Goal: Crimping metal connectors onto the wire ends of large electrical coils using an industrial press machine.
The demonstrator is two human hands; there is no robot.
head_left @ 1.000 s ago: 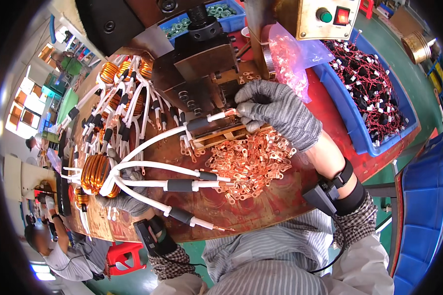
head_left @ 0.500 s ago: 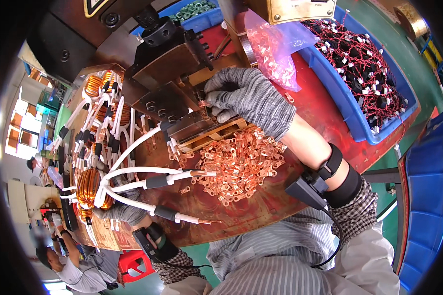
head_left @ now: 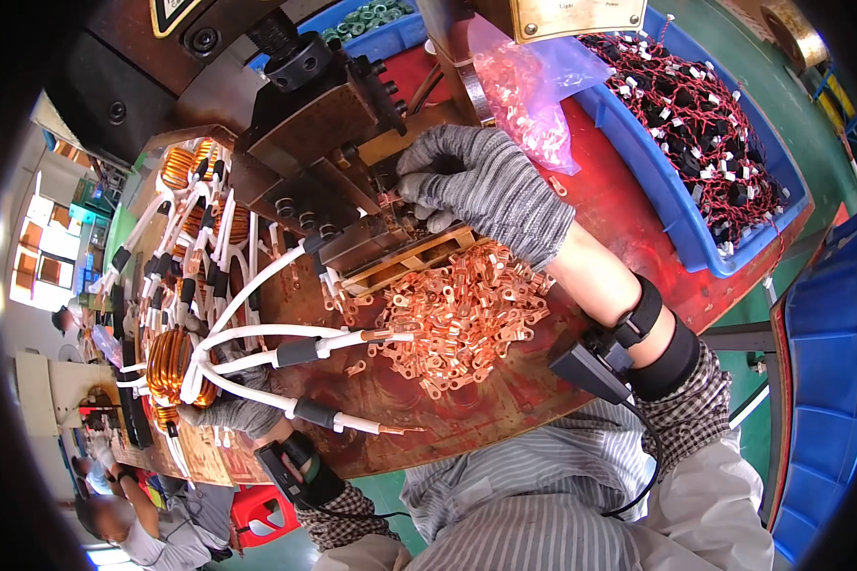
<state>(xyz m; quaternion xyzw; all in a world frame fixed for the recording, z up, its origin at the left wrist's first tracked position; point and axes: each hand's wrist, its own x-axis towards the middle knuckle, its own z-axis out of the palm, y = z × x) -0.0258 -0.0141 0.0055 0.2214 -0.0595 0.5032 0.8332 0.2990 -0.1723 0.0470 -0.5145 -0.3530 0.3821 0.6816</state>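
- Coil [head_left: 169, 366] of orange wire is sitting to the near left of the press [head_left: 305, 133]; one of its four white cables [head_left: 257, 285] is running to the press.
- Three other cables are lying outside the press, at least two showing bare copper; most of this coil seems to be remaining undone.
- Right hand [head_left: 490, 190] is curling its fingers at the press; I cannot tell what they are gripping.
- Left hand [head_left: 243, 416] is sitting beside the coil, near left of the press, fingers hidden; grip unclear.
- One heap of copper pieces [head_left: 462, 319] is lying in front of the press, uncountable; one pink bag [head_left: 524, 95] and one blue bin [head_left: 662, 217] are standing right of it.
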